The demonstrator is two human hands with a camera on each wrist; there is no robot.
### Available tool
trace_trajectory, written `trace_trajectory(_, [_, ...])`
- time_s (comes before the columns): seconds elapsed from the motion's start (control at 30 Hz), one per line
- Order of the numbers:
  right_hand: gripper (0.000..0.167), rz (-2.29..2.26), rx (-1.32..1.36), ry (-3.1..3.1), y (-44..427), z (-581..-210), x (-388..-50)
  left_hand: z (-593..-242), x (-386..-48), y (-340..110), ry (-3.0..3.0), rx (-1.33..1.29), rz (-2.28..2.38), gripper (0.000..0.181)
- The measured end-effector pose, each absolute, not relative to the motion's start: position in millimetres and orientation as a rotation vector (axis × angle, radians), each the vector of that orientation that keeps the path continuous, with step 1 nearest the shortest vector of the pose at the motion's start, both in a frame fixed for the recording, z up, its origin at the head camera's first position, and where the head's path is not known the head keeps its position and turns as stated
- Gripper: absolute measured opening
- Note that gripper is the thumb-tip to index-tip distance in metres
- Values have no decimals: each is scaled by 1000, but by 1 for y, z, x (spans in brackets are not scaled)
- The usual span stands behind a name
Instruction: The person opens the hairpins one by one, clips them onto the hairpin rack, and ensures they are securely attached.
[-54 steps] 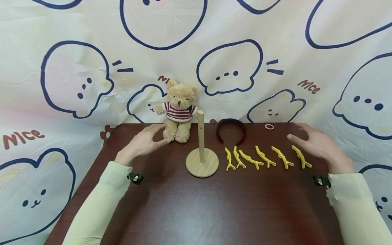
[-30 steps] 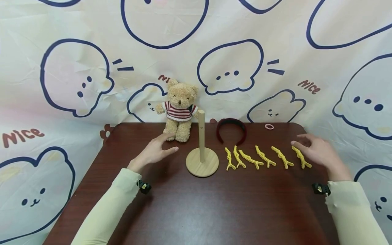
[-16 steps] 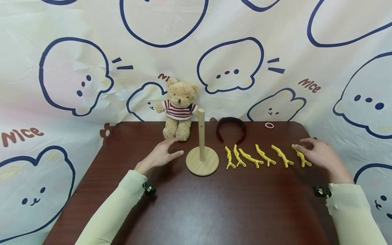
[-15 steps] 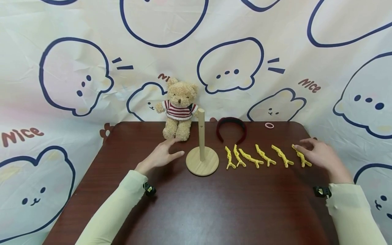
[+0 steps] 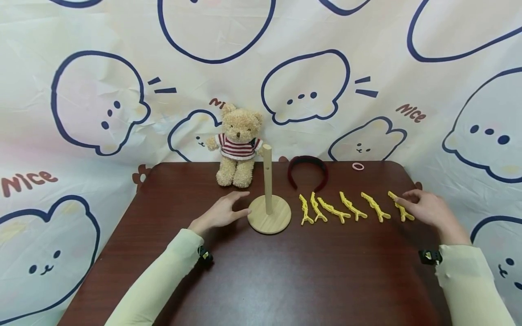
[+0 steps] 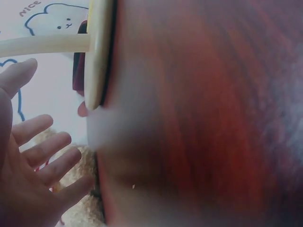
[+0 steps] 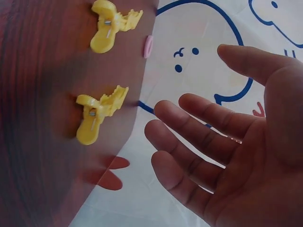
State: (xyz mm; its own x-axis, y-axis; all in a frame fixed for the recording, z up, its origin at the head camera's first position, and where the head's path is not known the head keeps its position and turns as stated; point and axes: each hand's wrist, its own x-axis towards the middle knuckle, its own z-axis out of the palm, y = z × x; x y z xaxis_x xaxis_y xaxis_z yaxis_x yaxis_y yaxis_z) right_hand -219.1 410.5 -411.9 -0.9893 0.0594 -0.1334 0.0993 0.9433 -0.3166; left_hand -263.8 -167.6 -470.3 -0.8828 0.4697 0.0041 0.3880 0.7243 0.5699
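My left hand (image 5: 220, 212) hovers beside a pale wooden stand, fingers spread, holding nothing. The stand has a round base (image 5: 261, 225) and an upright post (image 5: 267, 181); the thumb is close to the base's left edge, and whether they touch I cannot tell. My right hand (image 5: 430, 209) is held above the rightmost yellow hair clip (image 5: 401, 209). In the right wrist view the palm and relaxed fingers (image 7: 203, 123) are apart from that clip (image 7: 92, 118). Several yellow hair clips (image 5: 373, 206) lie in a row between the stand and the right hand.
A teddy bear (image 5: 238, 147) in a striped shirt sits at the table's back edge. Behind the clips lie a dark red headband (image 5: 323, 181) and a pink hair tie (image 5: 358, 166). A printed cloth (image 5: 302, 27) hangs behind the brown table (image 5: 265, 280).
My left hand has moved right and toward me, from beside the bear to the stand's base. My right hand has come down and nearer to the rightmost hair clip. The objects have stayed put.
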Motion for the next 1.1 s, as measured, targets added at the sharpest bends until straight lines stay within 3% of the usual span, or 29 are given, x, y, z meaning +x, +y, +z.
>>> trace_trajectory(0.7, [68, -495, 180, 2890, 438, -439, -220, -488, -261, -149, 2740, 802, 815, 70])
trace_trajectory(0.9, [72, -492, 220, 2864, 439, -441, -220, -489, -261, -148, 2721, 782, 784, 77])
trace_trajectory(1.1, [86, -467, 259, 2814, 440, -442, -220, -488, -261, -147, 2675, 747, 746, 86])
